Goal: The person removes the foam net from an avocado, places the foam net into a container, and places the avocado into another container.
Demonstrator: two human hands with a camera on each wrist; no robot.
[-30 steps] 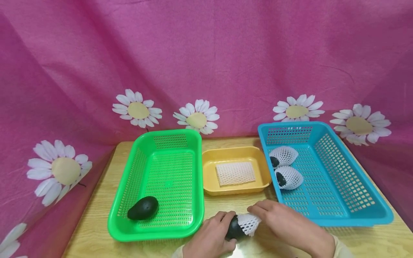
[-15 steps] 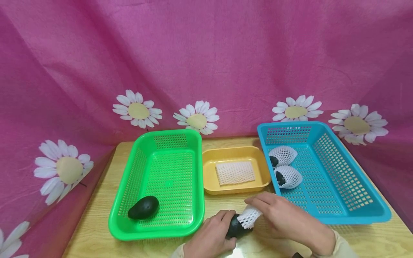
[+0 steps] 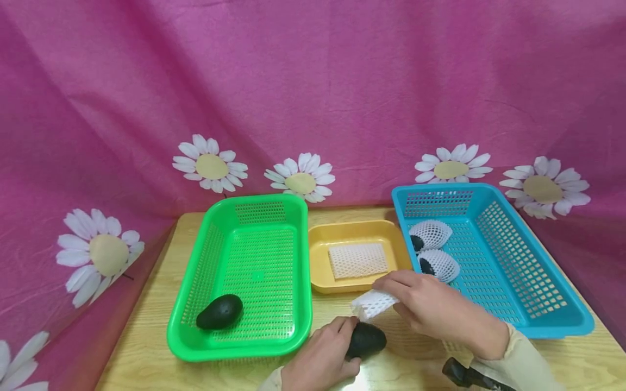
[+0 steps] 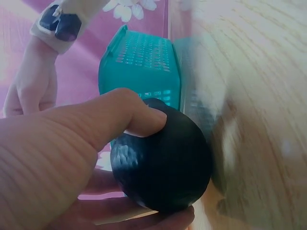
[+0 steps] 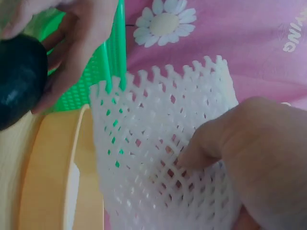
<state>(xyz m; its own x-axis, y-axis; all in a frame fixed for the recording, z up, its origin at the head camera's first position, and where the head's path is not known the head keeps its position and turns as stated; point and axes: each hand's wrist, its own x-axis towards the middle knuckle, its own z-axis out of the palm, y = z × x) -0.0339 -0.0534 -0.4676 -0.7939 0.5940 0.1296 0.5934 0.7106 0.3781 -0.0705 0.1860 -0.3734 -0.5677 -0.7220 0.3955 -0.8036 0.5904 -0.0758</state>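
Note:
My left hand grips a dark avocado low over the table; in the left wrist view its thumb lies across the bare avocado. Above and to the right, my right hand pinches a white foam net sleeve, which is off the fruit. The right wrist view shows the thumb pressing on the flattened net sleeve. Another bare avocado lies in the green basket. Two avocados in foam nets sit at the left side of the blue basket.
Between the baskets stands a yellow tray holding a flat foam net. A black strap-like object is at the right wrist. Behind the wooden table hangs a pink cloth with daisies.
The right hand has moved up with the foam net, which has come off the avocado. The left hand still holds the avocado in about the same place.

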